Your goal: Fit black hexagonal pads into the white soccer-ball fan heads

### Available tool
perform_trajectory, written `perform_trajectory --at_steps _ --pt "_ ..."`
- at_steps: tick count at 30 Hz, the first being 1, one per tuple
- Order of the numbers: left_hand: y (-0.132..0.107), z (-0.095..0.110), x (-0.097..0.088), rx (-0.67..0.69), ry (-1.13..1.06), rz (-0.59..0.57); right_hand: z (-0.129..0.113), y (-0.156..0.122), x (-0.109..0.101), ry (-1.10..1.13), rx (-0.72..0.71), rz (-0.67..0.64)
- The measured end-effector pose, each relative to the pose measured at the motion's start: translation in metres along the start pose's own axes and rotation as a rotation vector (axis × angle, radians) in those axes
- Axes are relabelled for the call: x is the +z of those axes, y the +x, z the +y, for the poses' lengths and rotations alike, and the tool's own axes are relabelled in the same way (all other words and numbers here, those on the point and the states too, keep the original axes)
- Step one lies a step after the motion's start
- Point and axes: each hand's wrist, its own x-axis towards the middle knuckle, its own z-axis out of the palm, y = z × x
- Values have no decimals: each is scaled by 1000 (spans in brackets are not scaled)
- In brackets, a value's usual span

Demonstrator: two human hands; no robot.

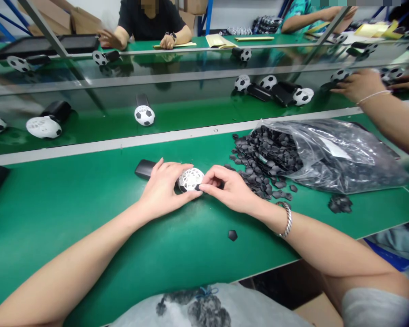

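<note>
My left hand (167,184) is wrapped round a white soccer-ball-shaped piece (191,178) with open cutouts, holding it on the green table. A black handle-like part (145,169) sticks out to the left from behind my fingers. My right hand (226,185) pinches a small black piece (198,186) against the ball's lower right edge. Just beyond that hand lies a heap of black pentagon pieces (259,175), spilling from a clear plastic bag (347,154). One loose black pentagon (232,235) lies nearer to me.
Past a pale rail (105,146), a green belt (102,122) carries several soccer-ball items with black parts, one being a ball (144,115). A co-worker's hand (364,86) reaches in at the right. Other people sit across. A small black pile (340,204) lies right.
</note>
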Motion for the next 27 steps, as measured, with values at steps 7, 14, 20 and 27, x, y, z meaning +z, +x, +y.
perform_trajectory --at_steps 7,14,20,27 --pt "1 2 -1 -27 -37 8 1 3 -1 64 84 -68" --pt "4 0 -2 -30 -49 -19 6 -2 -1 -404 -457 0" --pt "3 -3 -1 1 -45 -31 7 -3 -5 -532 -577 -32" --pt "2 -4 0 5 -37 -30 -1 -6 -3 -214 -325 -12"
